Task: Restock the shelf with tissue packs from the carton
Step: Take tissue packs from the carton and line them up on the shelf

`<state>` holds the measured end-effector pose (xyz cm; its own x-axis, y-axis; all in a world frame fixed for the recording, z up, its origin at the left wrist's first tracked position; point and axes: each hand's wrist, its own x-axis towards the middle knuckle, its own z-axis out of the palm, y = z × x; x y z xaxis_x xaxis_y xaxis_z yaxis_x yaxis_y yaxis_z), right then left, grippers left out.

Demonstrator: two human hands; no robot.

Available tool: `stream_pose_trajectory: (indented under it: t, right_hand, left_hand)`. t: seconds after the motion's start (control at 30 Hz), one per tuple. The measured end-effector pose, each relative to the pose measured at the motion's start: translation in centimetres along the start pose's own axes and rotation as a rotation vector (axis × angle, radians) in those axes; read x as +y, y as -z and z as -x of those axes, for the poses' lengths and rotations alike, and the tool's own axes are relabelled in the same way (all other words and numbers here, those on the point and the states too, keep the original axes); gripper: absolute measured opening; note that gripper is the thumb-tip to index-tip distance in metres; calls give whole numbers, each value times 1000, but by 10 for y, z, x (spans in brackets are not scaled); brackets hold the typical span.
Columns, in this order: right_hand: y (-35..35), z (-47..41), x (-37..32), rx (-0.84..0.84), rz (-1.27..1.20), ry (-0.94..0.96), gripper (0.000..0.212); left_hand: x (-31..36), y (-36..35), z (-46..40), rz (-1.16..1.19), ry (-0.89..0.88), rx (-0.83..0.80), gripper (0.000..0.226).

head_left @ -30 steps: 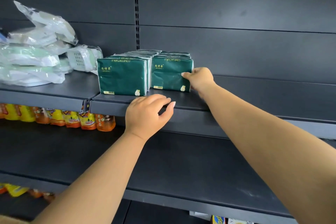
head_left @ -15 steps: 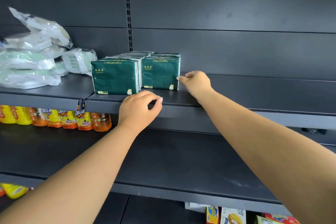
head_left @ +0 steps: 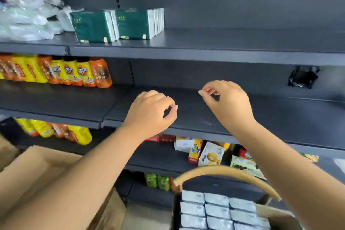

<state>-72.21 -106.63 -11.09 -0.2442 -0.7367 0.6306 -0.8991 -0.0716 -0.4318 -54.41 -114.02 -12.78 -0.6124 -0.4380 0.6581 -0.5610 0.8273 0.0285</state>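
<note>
Two rows of green tissue packs point(head_left: 115, 24) stand upright on the upper dark shelf point(head_left: 224, 43), left of its middle. Both my hands hang in the air in front of the middle shelf, well below the packs. My left hand point(head_left: 153, 112) has loosely curled fingers and holds nothing. My right hand point(head_left: 225, 101) is also loosely curled and holds nothing. At the bottom right an open carton point(head_left: 276, 213) shows several white-topped tissue packs point(head_left: 216, 211) in rows, with a curved flap arching over them.
Clear plastic-wrapped goods point(head_left: 28, 17) lie on the upper shelf's left end. Orange and yellow bottles point(head_left: 61, 71) line the middle shelf's left part. Snack boxes point(head_left: 209, 153) sit on a lower shelf. Another brown carton point(head_left: 37, 173) stands at the lower left.
Both hands have left the upper shelf and the tissue packs and dropped down in front of the middle shelf. My view has tilted down, so the cartons now show.
</note>
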Motion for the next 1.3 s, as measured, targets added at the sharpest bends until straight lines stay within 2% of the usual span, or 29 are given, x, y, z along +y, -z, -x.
stream_pose_trajectory:
  t: [0.13, 0.27, 0.33, 0.53, 0.6, 0.7, 0.77, 0.87, 0.93, 1.07, 1.13, 1.2, 1.3]
  right_hand:
    - [6, 80, 53, -170, -12, -51, 16]
    - [9, 170, 102, -304, 6, -129, 11]
    - [8, 216, 119, -455, -24, -216, 12]
    - [-5, 332, 157, -835, 18, -454, 24]
    - [-13, 359, 163, -899, 28, -529, 26]
    - [-25, 387, 171, -967, 25, -604, 34]
    - [-29, 399, 178, -983, 26, -630, 41]
    - [-30, 412, 186, -981, 59, -578, 51]
    - [-29, 419, 190, -1016, 89, -509, 58]
    - [-29, 429, 196, -1003, 144, -431, 54]
    - [-24, 427, 195, -955, 113, -429, 49]
    - [-14, 424, 193, -848, 83, -351, 43]
    - [15, 415, 187, -681, 71, -234, 39]
  left_hand:
    - [73, -34, 58, 59, 70, -62, 30]
    - [143, -74, 123, 160, 164, -205, 29]
    - [168, -92, 158, 209, 200, -290, 27]
    - [212, -133, 245, 314, 356, -608, 31]
    - [221, -142, 268, 327, 408, -686, 28]
    - [234, -154, 293, 364, 471, -769, 12]
    - [240, -159, 305, 380, 537, -828, 6]
    - [247, -167, 317, 366, 594, -872, 18]
    - [251, -170, 320, 377, 613, -888, 17]
    - [256, -173, 318, 379, 660, -891, 15]
    - [256, -175, 315, 381, 705, -917, 19]
    - [260, -174, 309, 422, 790, -921, 23]
    - [268, -173, 291, 554, 1064, -938, 35]
